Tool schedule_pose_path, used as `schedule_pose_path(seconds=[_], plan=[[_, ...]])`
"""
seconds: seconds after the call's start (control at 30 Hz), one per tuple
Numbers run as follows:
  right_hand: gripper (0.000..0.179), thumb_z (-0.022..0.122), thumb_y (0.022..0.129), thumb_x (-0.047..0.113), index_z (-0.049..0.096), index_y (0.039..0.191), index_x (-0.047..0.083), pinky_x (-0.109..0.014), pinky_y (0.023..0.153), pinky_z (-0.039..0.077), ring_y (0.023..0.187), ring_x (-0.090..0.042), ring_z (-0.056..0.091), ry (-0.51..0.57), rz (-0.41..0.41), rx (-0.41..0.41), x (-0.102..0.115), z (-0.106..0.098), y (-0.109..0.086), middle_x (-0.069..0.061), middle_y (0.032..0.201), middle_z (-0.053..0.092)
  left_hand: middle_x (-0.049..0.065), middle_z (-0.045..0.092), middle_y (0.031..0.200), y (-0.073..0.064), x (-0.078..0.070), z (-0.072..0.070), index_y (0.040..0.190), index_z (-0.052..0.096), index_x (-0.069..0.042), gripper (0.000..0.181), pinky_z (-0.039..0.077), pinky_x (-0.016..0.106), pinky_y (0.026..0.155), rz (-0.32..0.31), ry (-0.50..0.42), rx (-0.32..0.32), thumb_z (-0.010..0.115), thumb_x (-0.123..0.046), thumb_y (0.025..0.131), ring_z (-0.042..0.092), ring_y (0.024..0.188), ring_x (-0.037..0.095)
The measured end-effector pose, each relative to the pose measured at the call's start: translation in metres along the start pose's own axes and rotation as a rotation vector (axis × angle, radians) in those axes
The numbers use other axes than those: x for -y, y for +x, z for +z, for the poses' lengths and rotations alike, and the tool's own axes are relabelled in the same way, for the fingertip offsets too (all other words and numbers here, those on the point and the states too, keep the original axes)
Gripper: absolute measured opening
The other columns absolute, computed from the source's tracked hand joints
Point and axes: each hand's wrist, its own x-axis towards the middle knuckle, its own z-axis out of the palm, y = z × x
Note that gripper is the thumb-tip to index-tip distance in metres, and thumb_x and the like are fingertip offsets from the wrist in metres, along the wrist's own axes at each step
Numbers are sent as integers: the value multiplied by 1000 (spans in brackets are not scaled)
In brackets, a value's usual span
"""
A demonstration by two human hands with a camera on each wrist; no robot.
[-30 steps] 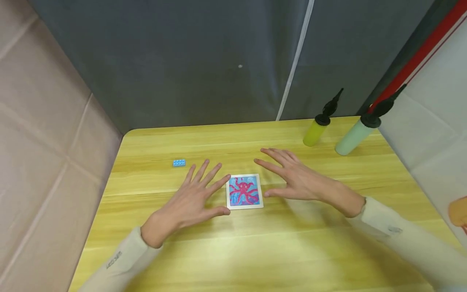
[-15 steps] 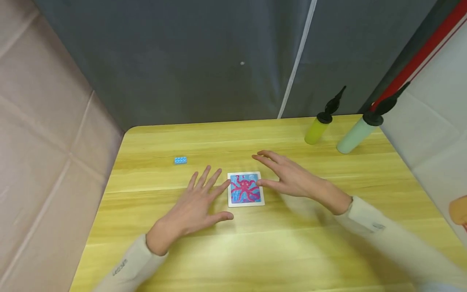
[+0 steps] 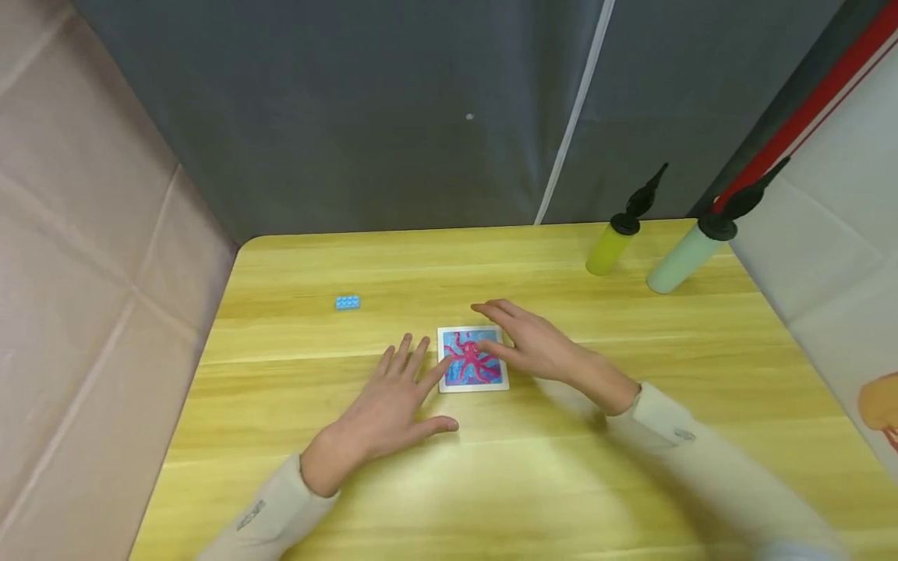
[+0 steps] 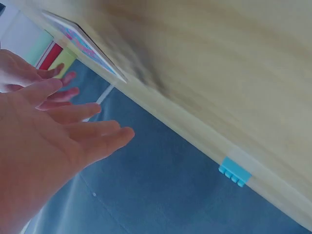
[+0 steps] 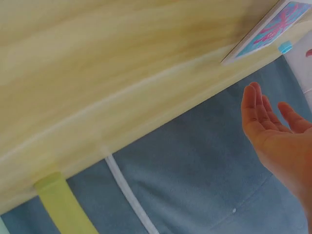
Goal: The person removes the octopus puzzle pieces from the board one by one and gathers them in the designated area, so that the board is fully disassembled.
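With fingers spread on the left hand (image 3: 382,407) and thumb clear of fingers on the right hand (image 3: 531,343), too low a sweep could skew the octopus card (image 3: 471,366), well inside the edges of the worktop (image 3: 533,499).

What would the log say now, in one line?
left hand: fingers spread, empty | right hand: empty | octopus picture: flat on table | blue brick: untouched

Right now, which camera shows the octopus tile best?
The head view: it shows the octopus tile nearly face-on, though the left hand and right hand cover small parts. The left wrist view shows it steeply slanted near the upper left; the right wrist view also slants it and cuts it off at the upper right.
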Motion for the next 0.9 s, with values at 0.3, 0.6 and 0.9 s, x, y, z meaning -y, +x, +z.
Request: schedule_pose_path(seconds=[0.3,0.6,0.9], plan=[[61,68,101,36,48,153,11,-49,105,54,122,-29,66,49,-7,-22,6,15,5,-12,142,59,25,20,170,2,-10,10,163,33,-17,87,20,64,126,-14,-34,25,57,-67,96,15,157,51],[53,69,100,29,55,146,7,-46,102,56,116,-27,67,21,-8,-35,4,21,6,-11,137,63,25,20,170,5,-22,19,162,36,-17,83,24,67,123,-25,-45,73,58,-64,97,16,155,55],[38,65,103,20,63,136,1,-39,91,58,101,-19,65,-8,-36,-20,17,36,17,-11,123,67,26,24,169,-1,-29,21,159,42,-15,77,28,66,122,-23,-55,103,58,-61,98,21,154,54]])
